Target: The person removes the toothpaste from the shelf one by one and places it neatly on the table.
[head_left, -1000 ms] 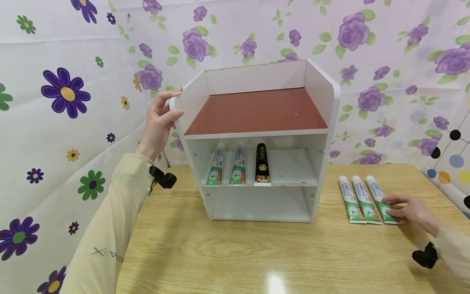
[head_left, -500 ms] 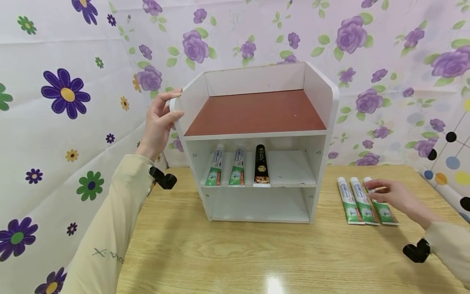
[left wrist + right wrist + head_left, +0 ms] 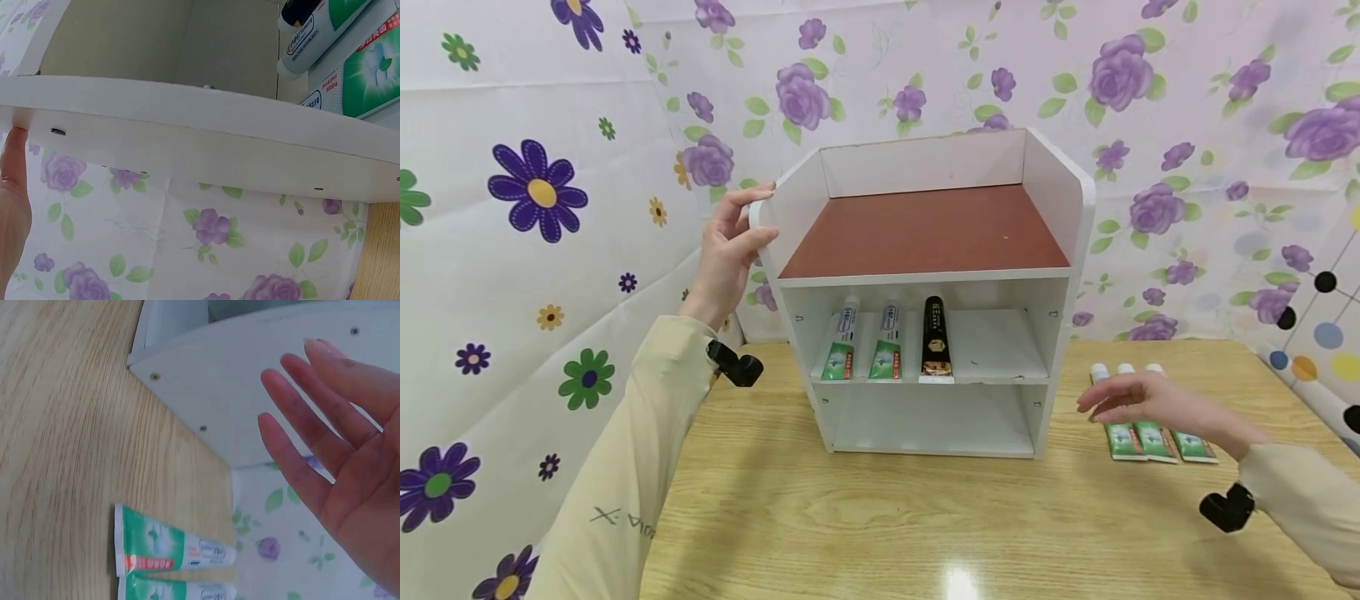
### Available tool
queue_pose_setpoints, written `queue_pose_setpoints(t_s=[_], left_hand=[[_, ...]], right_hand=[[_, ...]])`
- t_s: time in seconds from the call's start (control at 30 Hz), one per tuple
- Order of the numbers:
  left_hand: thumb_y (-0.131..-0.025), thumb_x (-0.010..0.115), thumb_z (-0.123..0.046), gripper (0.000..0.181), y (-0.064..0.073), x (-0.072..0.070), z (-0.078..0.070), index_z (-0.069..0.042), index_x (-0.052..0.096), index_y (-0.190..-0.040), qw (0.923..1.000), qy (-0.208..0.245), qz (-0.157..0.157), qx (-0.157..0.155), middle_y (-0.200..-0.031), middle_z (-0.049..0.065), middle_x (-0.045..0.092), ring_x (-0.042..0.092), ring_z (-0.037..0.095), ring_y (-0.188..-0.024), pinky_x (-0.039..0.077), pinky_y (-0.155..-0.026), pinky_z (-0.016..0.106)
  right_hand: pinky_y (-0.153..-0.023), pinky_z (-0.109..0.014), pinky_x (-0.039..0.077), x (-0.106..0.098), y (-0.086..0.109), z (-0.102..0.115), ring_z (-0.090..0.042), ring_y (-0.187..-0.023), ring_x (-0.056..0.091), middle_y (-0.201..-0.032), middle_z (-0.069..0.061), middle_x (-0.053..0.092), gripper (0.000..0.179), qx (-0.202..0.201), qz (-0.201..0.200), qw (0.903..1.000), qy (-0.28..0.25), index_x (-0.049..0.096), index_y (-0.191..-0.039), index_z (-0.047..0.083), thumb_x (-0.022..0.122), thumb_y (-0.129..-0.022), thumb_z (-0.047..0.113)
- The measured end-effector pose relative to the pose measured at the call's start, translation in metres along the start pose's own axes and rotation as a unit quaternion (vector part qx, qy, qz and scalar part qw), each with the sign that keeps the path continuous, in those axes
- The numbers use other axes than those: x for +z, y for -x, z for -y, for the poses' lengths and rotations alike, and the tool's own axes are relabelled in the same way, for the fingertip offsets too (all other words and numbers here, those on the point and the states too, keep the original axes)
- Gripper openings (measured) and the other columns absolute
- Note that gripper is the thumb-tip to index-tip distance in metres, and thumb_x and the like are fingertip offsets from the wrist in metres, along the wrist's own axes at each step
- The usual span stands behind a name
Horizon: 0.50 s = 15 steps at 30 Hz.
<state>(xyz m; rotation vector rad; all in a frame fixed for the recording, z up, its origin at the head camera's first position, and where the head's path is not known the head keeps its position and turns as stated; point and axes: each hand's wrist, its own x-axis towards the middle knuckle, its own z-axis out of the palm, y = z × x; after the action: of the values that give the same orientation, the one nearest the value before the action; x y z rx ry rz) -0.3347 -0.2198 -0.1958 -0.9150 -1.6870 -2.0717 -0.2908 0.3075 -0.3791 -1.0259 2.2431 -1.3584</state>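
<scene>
A small white shelf (image 3: 925,229) with a red-brown top board stands on the wooden table. My left hand (image 3: 724,258) grips the upper front edge of its left side panel; in the left wrist view one finger (image 3: 14,159) lies against that panel. On the middle board lie two green-and-white toothpaste tubes (image 3: 886,346) and a black toothpaste tube (image 3: 935,337) to their right. My right hand (image 3: 1157,404) hovers with loosely extended fingers, holding nothing, and partly hides three green-and-white toothpaste tubes (image 3: 1125,442) lying side by side on the table right of the shelf.
The wooden table (image 3: 880,525) stretches in front of the shelf. A flowered cloth (image 3: 1180,150) hangs behind it, and another patterned cloth (image 3: 535,283) covers the left side. Black wrist cameras (image 3: 1227,507) sit on both sleeves.
My right hand has left the rightmost table tube and moved left across the row, its fingers now near the leftmost tube. My left hand stays on the shelf panel.
</scene>
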Motion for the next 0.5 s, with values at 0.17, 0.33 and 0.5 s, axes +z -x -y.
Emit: queue_pose_setpoints(t_s=[0.17,0.33,0.5], left_hand=[[-0.081,0.057,0.008,0.035,0.0,0.0,0.0,-0.011,0.059,-0.11,1.0,0.004,-0.003,0.003,-0.137,0.009,0.037,0.043,0.027,-0.11,0.043,-0.079,0.032],[-0.081,0.057,0.008,0.035,0.001,0.0,0.0,-0.011,0.059,-0.11,1.0,0.003,-0.002,0.002,-0.137,0.008,0.037,0.043,0.028,-0.111,0.043,-0.08,0.033],[-0.081,0.056,0.009,0.036,0.001,0.0,0.001,-0.011,0.058,-0.111,1.0,0.004,0.001,0.002,-0.138,0.009,0.036,0.043,0.028,-0.111,0.044,-0.079,0.032]], right_hand=[[-0.076,-0.038,0.048,0.009,-0.013,0.015,-0.029,-0.097,0.057,-0.109,-0.015,0.059,0.027,-0.05,0.022,0.9985,-0.008,0.057,-0.116,-0.001,0.054,-0.089,0.0],[-0.075,-0.042,0.047,0.018,-0.023,0.027,-0.031,-0.097,0.056,-0.11,-0.015,0.059,0.026,-0.083,0.051,0.9948,-0.026,0.055,-0.115,-0.006,0.052,-0.088,-0.004],[-0.076,-0.041,0.047,0.03,-0.027,0.04,-0.03,-0.099,0.055,-0.114,-0.017,0.056,0.029,-0.084,0.067,0.9934,-0.042,0.054,-0.118,-0.005,0.051,-0.089,-0.004]])
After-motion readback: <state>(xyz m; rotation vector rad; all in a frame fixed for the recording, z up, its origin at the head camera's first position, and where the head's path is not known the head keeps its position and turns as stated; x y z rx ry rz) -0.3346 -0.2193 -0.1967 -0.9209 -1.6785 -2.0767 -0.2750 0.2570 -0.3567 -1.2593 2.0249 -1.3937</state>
